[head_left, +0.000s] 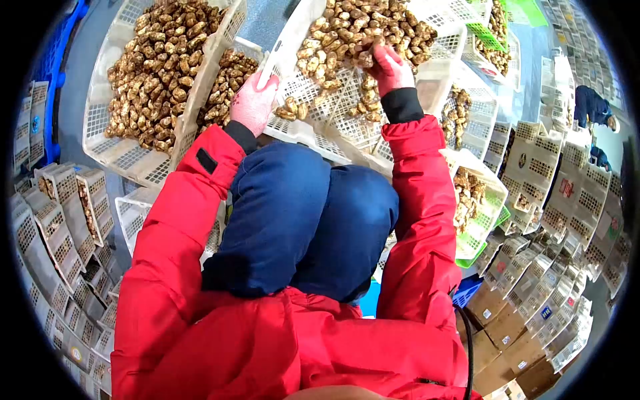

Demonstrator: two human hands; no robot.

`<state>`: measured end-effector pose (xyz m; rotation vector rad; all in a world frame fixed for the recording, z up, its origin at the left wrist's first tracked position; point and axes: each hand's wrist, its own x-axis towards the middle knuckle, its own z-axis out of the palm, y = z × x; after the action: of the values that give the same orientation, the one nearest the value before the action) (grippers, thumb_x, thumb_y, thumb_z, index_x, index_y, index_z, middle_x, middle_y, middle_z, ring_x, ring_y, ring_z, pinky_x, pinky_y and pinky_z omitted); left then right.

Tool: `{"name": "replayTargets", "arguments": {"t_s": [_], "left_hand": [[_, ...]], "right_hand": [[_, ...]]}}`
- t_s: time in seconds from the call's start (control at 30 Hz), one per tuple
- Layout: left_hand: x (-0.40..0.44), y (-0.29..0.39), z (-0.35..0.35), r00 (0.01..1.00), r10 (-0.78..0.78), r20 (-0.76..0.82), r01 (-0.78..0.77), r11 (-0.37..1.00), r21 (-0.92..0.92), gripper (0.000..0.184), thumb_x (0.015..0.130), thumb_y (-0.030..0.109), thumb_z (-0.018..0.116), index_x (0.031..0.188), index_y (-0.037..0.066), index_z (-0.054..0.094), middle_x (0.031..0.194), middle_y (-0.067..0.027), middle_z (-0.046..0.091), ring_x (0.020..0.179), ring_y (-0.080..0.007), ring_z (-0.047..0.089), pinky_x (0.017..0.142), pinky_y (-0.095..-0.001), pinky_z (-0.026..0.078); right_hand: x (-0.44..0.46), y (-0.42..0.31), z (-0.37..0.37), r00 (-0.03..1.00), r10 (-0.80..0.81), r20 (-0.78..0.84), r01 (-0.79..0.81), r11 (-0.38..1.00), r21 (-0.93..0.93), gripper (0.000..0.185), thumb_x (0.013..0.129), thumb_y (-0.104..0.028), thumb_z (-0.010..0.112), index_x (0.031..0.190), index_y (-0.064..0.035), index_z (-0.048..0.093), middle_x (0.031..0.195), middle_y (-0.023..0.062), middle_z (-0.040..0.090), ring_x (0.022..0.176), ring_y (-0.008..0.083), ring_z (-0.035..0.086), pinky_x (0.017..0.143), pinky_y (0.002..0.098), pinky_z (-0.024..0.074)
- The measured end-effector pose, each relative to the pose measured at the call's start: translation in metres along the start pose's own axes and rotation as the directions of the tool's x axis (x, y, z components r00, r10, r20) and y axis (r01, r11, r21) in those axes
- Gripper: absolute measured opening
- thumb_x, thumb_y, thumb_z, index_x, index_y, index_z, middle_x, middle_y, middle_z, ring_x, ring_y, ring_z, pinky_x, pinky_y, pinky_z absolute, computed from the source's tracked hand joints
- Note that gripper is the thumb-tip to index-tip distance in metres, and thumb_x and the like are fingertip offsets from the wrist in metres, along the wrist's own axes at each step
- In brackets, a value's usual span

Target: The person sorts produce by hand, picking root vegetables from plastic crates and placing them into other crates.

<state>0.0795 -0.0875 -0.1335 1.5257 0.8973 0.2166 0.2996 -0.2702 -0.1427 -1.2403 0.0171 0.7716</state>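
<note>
My left hand (255,103), in a pink glove, is closed on the rim of a white plastic crate (293,40) at the top centre. Brown and cream, knobbly root-like pieces (360,30) lie in that crate, mostly toward its far side. My right hand (392,69), gloved too, is over the crate with its fingers bent round a brown piece (366,59) at the edge of the pile. Bare latticed floor of the crate shows between my hands.
A large white crate (95,127) full of similar pieces stands at the left. Smaller part-filled crates (481,110) stand at the right. Stacked crates (533,160) and cardboard boxes (503,327) line the right side. Another person (590,107) is at the far right.
</note>
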Motion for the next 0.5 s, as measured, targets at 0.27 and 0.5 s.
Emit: {"name": "replayTargets", "arguments": {"t_s": [0.27,0.5], "left_hand": [[0.009,-0.018,0.003,0.999,0.007,-0.053,-0.005,0.999,0.05,0.028,0.087,0.029,0.057,0.098,0.004,0.059,0.073,-0.003,0.058,0.064,-0.0114,0.051,0.061,-0.0288,0.043],[0.003,-0.009,0.0,0.999,-0.003,0.033,-0.002,0.988,0.153,0.027,0.088,0.029,0.057,0.094,0.002,0.058,0.073,-0.0014,0.054,0.069,-0.0092,0.048,0.064,-0.0269,0.041]], "right_hand": [[-0.043,-0.009,0.028,0.918,-0.02,0.395,-0.065,0.978,0.2,0.042,0.091,-0.027,0.053,0.123,-0.0004,0.047,0.11,0.0104,0.059,0.098,0.0236,0.059,0.087,0.0365,0.05],[-0.086,-0.043,0.03,0.892,-0.085,0.444,-0.09,0.929,0.358,0.044,0.091,-0.03,0.054,0.122,0.0001,0.045,0.11,0.0137,0.056,0.098,0.0251,0.057,0.087,0.036,0.0501]]}}
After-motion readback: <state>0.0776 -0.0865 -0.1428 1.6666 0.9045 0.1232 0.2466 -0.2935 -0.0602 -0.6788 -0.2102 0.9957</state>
